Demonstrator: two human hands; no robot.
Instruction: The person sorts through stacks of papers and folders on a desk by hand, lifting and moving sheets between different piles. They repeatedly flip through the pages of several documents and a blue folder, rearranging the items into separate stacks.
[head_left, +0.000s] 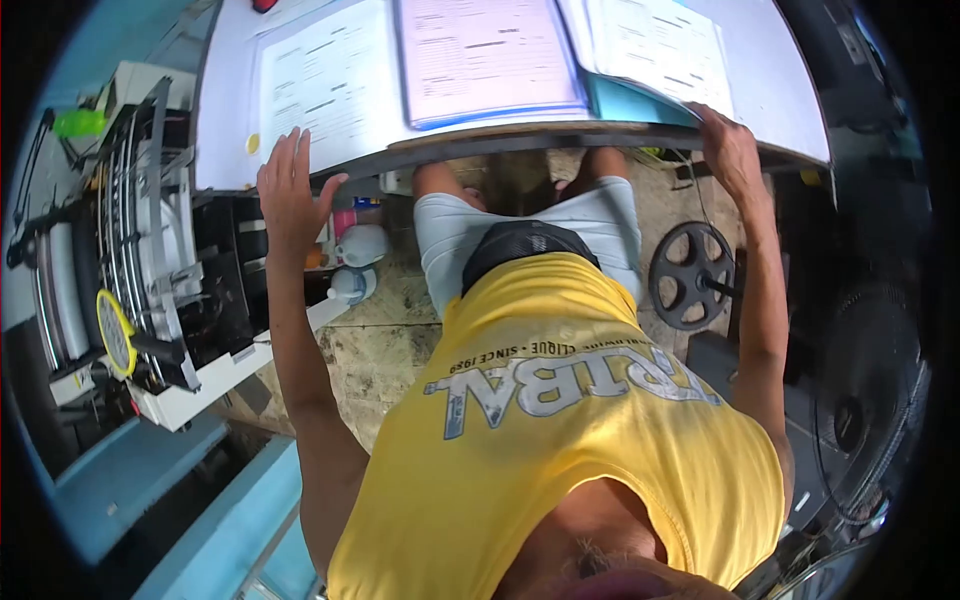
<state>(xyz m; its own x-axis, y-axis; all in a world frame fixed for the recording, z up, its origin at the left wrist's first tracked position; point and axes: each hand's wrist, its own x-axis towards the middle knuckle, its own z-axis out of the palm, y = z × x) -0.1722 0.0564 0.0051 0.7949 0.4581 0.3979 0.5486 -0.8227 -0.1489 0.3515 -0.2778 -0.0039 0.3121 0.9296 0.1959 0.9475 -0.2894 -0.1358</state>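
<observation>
My left hand (pixel 292 190) rests at the front edge of the white table (pixel 225 120), fingers apart and holding nothing, just below a printed sheet (pixel 325 90). At the right, my right hand (pixel 728 145) pinches the lower corner of a printed page (pixel 670 50), which lies over a teal sheet (pixel 630 102). Between the hands lies a pinkish printed form (pixel 490 60) with a blue border underneath.
A machine with metal rollers (pixel 130 230) stands at the left, a yellow round object (pixel 116 333) on it. White bottles (pixel 352 285) sit below the table. A black handwheel (pixel 692 275) and a fan (pixel 850 425) are at the right.
</observation>
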